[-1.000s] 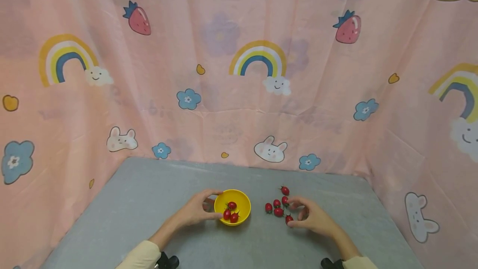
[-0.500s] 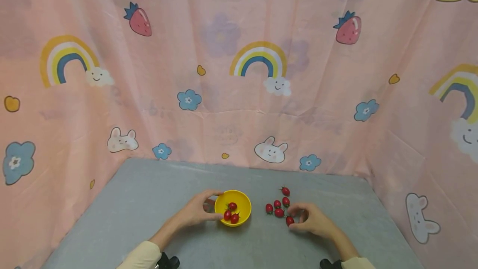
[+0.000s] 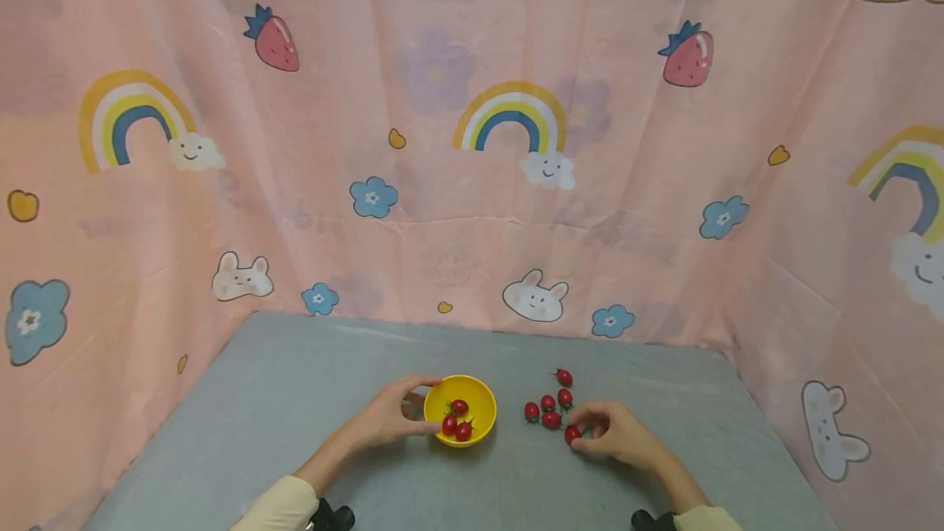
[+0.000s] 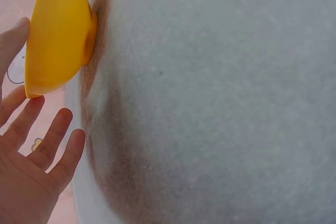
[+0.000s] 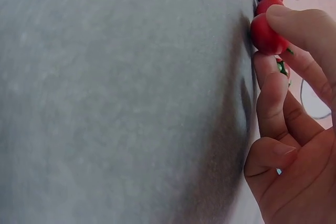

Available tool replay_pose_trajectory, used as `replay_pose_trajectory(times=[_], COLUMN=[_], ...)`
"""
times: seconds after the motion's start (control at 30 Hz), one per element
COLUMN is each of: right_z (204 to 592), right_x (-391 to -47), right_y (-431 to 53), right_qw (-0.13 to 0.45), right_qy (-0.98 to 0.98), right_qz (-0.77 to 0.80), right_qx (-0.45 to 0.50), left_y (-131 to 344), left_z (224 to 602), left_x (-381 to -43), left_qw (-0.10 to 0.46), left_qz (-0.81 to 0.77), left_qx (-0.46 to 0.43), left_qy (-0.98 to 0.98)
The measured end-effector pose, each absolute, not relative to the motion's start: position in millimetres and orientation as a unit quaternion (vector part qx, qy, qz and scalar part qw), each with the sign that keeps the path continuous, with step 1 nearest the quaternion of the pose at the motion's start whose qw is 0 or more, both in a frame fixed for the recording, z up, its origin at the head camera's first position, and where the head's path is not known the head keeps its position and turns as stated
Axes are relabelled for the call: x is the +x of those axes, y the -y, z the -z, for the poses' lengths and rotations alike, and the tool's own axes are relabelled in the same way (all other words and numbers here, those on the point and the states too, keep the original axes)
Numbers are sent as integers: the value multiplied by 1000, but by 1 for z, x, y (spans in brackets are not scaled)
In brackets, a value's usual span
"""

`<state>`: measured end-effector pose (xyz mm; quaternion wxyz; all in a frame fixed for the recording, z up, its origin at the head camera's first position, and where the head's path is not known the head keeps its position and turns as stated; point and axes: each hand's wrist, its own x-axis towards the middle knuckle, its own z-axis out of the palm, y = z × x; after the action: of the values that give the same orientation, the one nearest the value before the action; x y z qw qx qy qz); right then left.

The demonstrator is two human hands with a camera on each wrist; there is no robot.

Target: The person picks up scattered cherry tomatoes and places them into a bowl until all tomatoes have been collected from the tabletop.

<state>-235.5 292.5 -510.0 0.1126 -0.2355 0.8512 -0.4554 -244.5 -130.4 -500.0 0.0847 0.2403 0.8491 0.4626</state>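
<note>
Grey tabletop (image 3: 664, 379), left fingers (image 4: 26, 121) on bowl (image 3: 484, 410), right fingers (image 5: 273, 100) around tomato (image 5: 266, 35).

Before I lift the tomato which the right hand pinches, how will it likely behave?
The tomato is rounded, so it would probably roll if pushed. Its smooth skin may slip under the fingers; being small, it is likely light.
</note>
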Motion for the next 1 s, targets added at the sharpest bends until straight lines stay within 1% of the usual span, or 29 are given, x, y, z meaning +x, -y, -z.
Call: replay_pose_trajectory(times=[0.4, 0.67, 1.0], right_z=[504, 495, 494], right_x=[-239, -238, -243], right_y=[-296, -290, -285], right_qw=[75, 35, 35], right_qy=[-858, -848, -843], right_qz=[459, 480, 493], right_qx=[-219, -223, -215], left_y=[131, 132, 131], left_z=[502, 501, 501], left_x=[-245, -245, -245], left_qw=[86, 86, 87], left_qz=[-475, -474, -471], left_qx=[243, 245, 243], left_qy=[-842, -842, -844])
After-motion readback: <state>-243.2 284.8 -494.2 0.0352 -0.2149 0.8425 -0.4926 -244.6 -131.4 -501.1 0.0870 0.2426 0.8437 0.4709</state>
